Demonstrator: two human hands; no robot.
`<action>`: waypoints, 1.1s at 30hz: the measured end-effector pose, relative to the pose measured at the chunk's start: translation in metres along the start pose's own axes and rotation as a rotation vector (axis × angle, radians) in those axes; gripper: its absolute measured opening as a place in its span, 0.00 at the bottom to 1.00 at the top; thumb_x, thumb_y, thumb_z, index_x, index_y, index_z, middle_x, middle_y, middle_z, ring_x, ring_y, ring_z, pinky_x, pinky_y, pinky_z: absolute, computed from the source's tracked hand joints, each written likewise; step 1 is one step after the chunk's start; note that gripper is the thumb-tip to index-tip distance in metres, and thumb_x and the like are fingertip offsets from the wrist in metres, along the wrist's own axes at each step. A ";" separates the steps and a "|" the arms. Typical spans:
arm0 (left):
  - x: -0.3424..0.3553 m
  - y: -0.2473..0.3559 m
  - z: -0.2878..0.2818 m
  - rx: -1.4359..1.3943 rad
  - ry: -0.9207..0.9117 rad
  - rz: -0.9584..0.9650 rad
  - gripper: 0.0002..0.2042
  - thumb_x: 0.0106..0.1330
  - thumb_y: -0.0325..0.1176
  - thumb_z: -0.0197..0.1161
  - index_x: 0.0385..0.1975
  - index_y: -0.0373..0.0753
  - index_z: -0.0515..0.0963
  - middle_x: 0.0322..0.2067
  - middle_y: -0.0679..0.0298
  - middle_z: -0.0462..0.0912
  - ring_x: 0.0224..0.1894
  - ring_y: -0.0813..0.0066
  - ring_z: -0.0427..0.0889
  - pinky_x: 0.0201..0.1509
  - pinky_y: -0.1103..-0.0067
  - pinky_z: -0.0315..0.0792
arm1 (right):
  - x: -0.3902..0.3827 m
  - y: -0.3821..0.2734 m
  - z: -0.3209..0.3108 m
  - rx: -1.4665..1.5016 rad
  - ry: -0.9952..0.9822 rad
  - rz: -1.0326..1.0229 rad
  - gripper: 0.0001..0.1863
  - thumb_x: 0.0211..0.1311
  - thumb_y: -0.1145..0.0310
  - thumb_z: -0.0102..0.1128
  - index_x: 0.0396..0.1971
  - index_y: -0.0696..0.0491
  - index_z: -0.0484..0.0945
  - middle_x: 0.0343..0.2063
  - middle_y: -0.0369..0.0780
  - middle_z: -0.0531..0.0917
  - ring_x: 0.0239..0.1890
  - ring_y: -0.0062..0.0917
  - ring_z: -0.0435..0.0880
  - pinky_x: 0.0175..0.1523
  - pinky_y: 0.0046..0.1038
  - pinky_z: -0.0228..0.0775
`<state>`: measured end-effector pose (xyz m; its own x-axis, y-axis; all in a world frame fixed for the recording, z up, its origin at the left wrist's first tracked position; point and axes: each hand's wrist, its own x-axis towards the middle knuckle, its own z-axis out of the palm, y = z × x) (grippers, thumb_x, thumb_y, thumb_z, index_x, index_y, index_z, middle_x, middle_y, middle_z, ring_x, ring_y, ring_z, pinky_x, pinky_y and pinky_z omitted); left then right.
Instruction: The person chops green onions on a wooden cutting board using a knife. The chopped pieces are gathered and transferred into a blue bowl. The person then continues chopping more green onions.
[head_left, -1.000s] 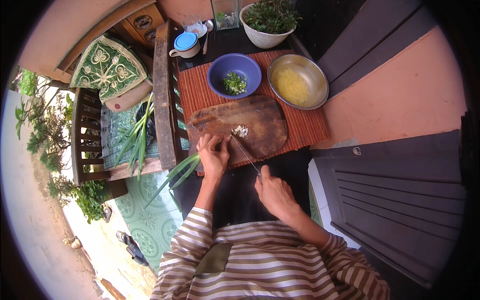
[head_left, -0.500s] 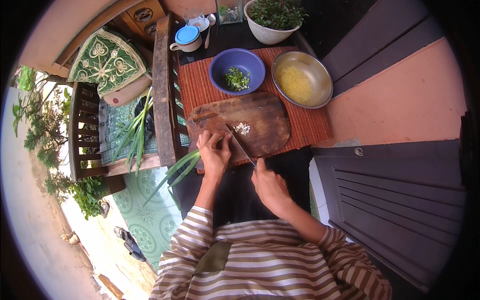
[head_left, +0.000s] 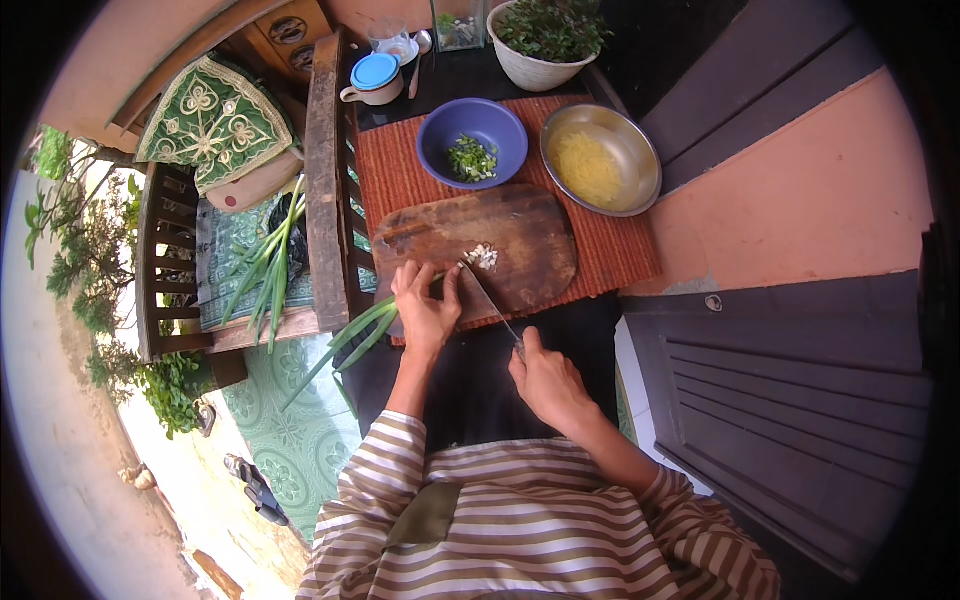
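My left hand (head_left: 426, 305) is closed round a bunch of green onions (head_left: 362, 328) on the wooden cutting board (head_left: 530, 230). Their long green leaves trail off the board's near left edge. In my right hand (head_left: 552, 380) is a kitchen knife (head_left: 488, 298), its handle mostly hidden by the fingers. The blade slants away to the left, its tip close by my left fingertips. Just beyond the tip lies a small heap of chopped white onion pieces (head_left: 482, 257). A blue bowl (head_left: 515, 130) behind the board holds chopped green pieces.
Right of the blue bowl stands a metal bowl (head_left: 645, 160) with yellow shreds, on an orange woven mat (head_left: 390, 165). Farther back are a lidded cup (head_left: 374, 80), a spoon and a potted plant (head_left: 548, 50). More green onions (head_left: 268, 265) lie on the wooden bench at left.
The knife and my right hand have shifted slightly right and nearer to me, the blade tip moving from left of the white pieces to just below them. My left hand stays nearly in place.
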<state>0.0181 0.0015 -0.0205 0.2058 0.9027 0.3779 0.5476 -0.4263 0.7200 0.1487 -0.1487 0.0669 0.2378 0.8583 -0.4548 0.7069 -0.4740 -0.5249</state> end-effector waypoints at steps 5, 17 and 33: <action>0.000 0.002 -0.001 0.015 0.000 0.004 0.06 0.57 0.30 0.71 0.28 0.37 0.82 0.29 0.57 0.74 0.36 0.56 0.74 0.46 0.66 0.66 | 0.003 -0.005 -0.009 -0.019 0.024 -0.015 0.13 0.74 0.63 0.48 0.42 0.59 0.63 0.26 0.57 0.83 0.30 0.57 0.84 0.35 0.54 0.77; 0.001 0.003 -0.001 0.014 0.013 0.003 0.05 0.56 0.29 0.72 0.29 0.38 0.83 0.30 0.58 0.78 0.36 0.57 0.76 0.46 0.67 0.67 | -0.002 -0.007 -0.008 -0.092 0.036 -0.025 0.12 0.74 0.63 0.48 0.41 0.57 0.64 0.23 0.55 0.83 0.28 0.55 0.84 0.33 0.53 0.77; -0.001 0.000 0.002 0.002 0.003 -0.011 0.04 0.57 0.29 0.71 0.28 0.39 0.82 0.29 0.58 0.75 0.37 0.55 0.74 0.45 0.65 0.66 | 0.013 -0.013 0.004 -0.069 -0.021 0.046 0.13 0.73 0.64 0.49 0.44 0.58 0.63 0.25 0.58 0.82 0.30 0.57 0.83 0.36 0.53 0.76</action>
<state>0.0193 0.0012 -0.0221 0.1971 0.9073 0.3715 0.5516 -0.4159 0.7230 0.1401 -0.1326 0.0651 0.2577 0.8310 -0.4931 0.7401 -0.4978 -0.4521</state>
